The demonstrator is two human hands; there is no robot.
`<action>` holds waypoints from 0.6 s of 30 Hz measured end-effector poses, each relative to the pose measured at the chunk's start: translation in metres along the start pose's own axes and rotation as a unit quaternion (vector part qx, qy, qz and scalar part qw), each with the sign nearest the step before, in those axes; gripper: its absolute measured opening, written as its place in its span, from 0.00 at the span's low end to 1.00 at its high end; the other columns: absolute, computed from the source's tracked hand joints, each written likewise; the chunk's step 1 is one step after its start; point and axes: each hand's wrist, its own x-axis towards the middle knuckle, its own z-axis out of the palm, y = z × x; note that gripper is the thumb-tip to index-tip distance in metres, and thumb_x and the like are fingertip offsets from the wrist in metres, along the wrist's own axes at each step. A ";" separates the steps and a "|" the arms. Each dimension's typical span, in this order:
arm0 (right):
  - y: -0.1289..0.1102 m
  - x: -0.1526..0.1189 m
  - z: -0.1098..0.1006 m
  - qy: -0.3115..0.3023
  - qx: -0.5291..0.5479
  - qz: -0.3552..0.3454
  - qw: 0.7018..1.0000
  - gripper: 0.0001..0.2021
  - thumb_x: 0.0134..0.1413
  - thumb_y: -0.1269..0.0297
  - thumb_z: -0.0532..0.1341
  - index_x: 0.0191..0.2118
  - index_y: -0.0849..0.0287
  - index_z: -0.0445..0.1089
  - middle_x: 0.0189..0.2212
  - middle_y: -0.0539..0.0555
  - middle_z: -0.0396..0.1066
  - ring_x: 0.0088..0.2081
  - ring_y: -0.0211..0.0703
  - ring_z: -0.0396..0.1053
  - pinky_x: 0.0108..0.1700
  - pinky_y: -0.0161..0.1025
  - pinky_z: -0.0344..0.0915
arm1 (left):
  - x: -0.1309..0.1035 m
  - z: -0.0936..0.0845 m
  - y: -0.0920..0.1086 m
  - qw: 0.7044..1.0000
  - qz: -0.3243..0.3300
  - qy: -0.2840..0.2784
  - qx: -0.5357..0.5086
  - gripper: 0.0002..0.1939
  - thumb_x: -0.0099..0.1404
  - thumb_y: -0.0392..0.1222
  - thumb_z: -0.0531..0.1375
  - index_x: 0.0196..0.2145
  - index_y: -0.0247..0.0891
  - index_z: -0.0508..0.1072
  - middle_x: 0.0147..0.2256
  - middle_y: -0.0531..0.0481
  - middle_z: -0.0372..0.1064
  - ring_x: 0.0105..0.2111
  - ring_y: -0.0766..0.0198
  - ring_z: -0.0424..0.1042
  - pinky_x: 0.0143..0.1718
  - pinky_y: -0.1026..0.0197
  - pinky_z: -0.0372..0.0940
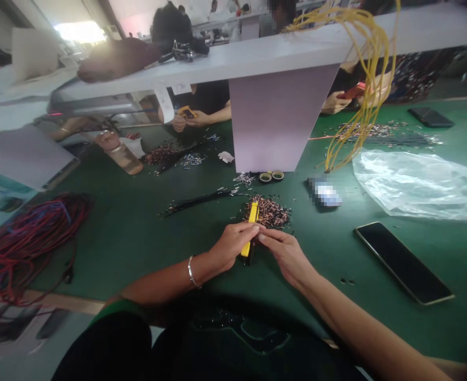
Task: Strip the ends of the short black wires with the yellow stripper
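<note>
My left hand (233,244) is closed around a yellow-and-black hand tool (253,212), whose exact kind is hard to make out. The tool points away from me over the green tabletop. Fingers of my right hand (284,250) are pinched together against the tool's right side, touching the left fingertips. Whatever they hold is too small or hidden. Just beyond the hands lies a pile of small copper-coloured and black pieces (273,211). A bundle of short black wires (201,200) with bright metal ends stretches out to the left of the pile.
Red and blue cables (38,238) lie coiled at left, near a bottle (120,153). On the right are a phone (403,262), a clear plastic bag (419,185) and hanging yellow wires (370,79). A panel (276,116) and tape rolls (271,177) stand ahead; co-workers' hands work beyond.
</note>
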 end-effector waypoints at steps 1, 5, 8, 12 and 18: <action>-0.001 -0.001 0.000 0.002 -0.001 0.002 1.000 0.19 0.34 0.53 0.77 0.36 0.55 0.83 0.41 0.56 0.82 0.47 0.53 0.76 0.58 0.53 0.66 | 0.000 0.001 0.001 1.000 0.001 0.004 -0.002 0.14 0.63 0.47 0.65 0.40 0.34 0.82 0.45 0.40 0.79 0.48 0.54 0.74 0.55 0.52 0.64; -0.004 -0.006 0.002 0.006 -0.022 -0.008 1.000 0.23 0.37 0.51 0.77 0.41 0.55 0.81 0.45 0.56 0.81 0.52 0.54 0.73 0.60 0.51 0.64 | 0.001 0.003 0.002 1.000 0.000 0.010 -0.017 0.15 0.63 0.47 0.65 0.42 0.34 0.82 0.47 0.40 0.79 0.49 0.52 0.74 0.56 0.50 0.64; -0.006 -0.010 0.003 0.003 -0.030 -0.009 0.999 0.26 0.38 0.51 0.76 0.45 0.55 0.78 0.47 0.56 0.79 0.54 0.55 0.71 0.58 0.50 0.65 | 0.000 0.003 0.004 1.000 -0.005 0.000 -0.023 0.15 0.64 0.47 0.64 0.43 0.34 0.82 0.47 0.40 0.78 0.50 0.53 0.74 0.56 0.51 0.65; -0.005 -0.013 0.005 -0.020 -0.032 0.014 0.999 0.26 0.41 0.52 0.75 0.48 0.56 0.76 0.49 0.56 0.77 0.53 0.55 0.71 0.54 0.48 0.67 | -0.002 0.004 0.005 1.000 -0.018 0.001 -0.018 0.14 0.65 0.45 0.63 0.43 0.35 0.82 0.46 0.41 0.78 0.49 0.54 0.74 0.54 0.52 0.65; -0.002 -0.011 0.001 -0.017 -0.031 0.030 0.999 0.22 0.36 0.69 0.72 0.43 0.56 0.77 0.36 0.51 0.78 0.42 0.50 0.73 0.51 0.49 0.68 | -0.001 0.003 0.008 0.999 -0.022 -0.001 -0.038 0.12 0.65 0.47 0.64 0.39 0.36 0.82 0.45 0.42 0.78 0.48 0.55 0.73 0.51 0.54 0.64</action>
